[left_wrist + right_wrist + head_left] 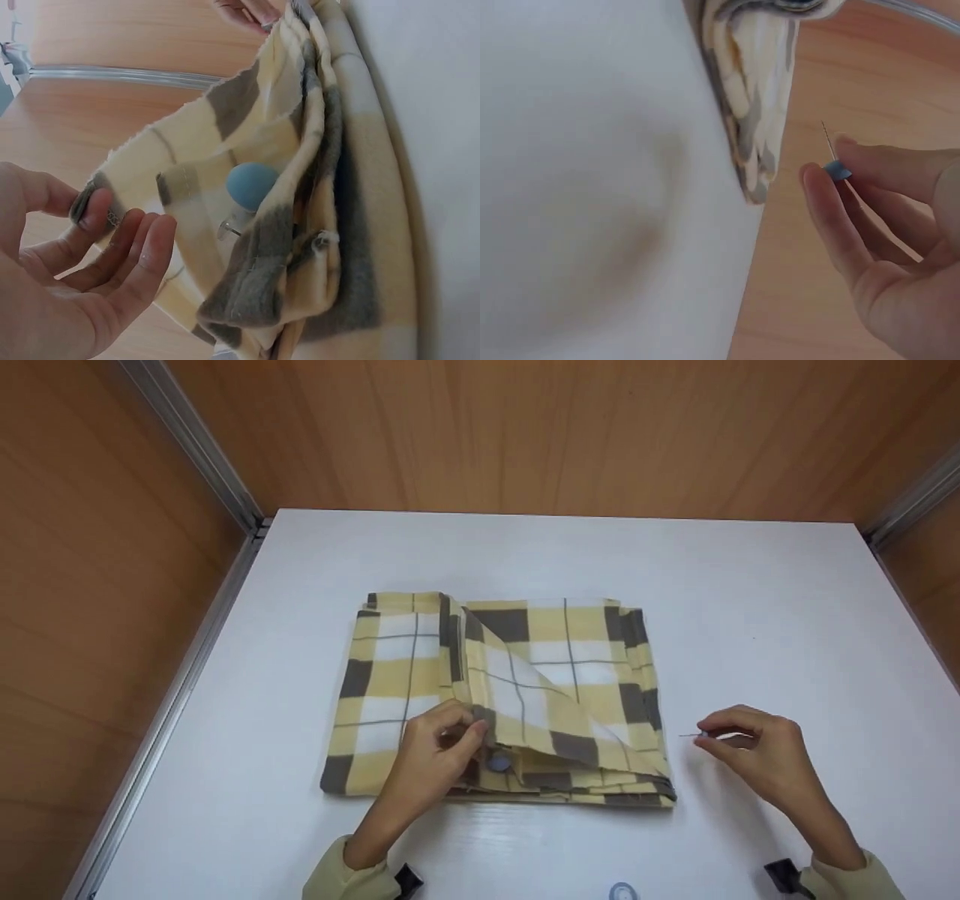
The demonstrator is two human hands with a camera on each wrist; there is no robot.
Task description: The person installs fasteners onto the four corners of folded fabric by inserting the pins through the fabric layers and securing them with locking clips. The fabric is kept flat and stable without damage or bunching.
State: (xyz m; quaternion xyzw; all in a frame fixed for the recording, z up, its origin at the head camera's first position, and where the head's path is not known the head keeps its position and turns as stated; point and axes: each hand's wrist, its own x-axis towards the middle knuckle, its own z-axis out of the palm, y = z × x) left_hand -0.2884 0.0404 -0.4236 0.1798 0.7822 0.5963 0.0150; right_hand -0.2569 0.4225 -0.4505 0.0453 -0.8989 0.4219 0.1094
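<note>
A folded yellow, white and dark grey checked cloth (405,675) lies on the table. My left hand (431,754) pinches a lifted corner of its upper layers between thumb and forefinger. Under that raised flap sits a blue dome-shaped cap (251,186), with a small clear flat-headed piece (229,229) beside it. To the right of the cloth and apart from it, my right hand (761,754) pinches a pin with a small blue base (837,170). Its thin needle points left, towards the cloth, in the head view.
A blue ring-shaped piece (622,892) lies at the near edge of the head view, partly cut off. The white table (750,585) is bounded by wood-grain panels (525,435) behind and at both sides, with metal rails (202,442) at the corners.
</note>
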